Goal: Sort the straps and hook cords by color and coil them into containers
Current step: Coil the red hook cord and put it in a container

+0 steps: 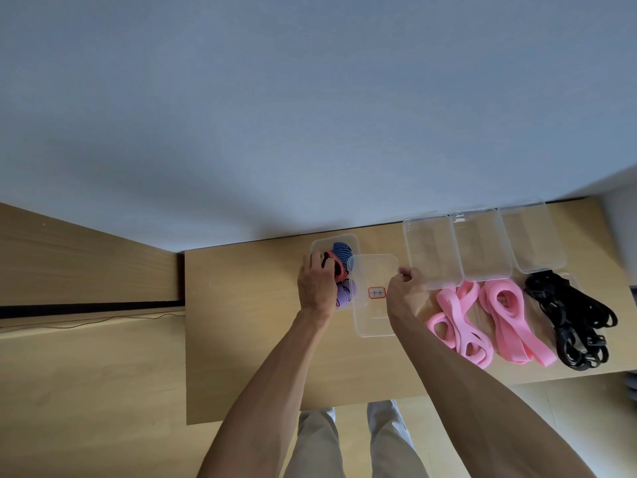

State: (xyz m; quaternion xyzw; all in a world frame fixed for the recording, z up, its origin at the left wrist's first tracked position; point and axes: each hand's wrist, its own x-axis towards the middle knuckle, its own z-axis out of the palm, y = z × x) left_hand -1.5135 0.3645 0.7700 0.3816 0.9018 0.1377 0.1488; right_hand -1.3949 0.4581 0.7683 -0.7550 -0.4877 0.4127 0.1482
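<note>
The left hand [315,281] presses striped cords [341,262] down into a clear box [319,244] on the counter [241,339], fingers curled. The right hand [406,288] pinches the lid [374,305]. Next, the lid probably goes on top.

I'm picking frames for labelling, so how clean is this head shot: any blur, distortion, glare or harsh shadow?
Head view: soft, even light, no harsh shadows; the wide lens bends the table edges; mild overall softness, so the writing on the red-bordered label is unreadable; the clear containers show only faint sheen, their rims hard to trace; the black straps merge into one dark mass.
</note>
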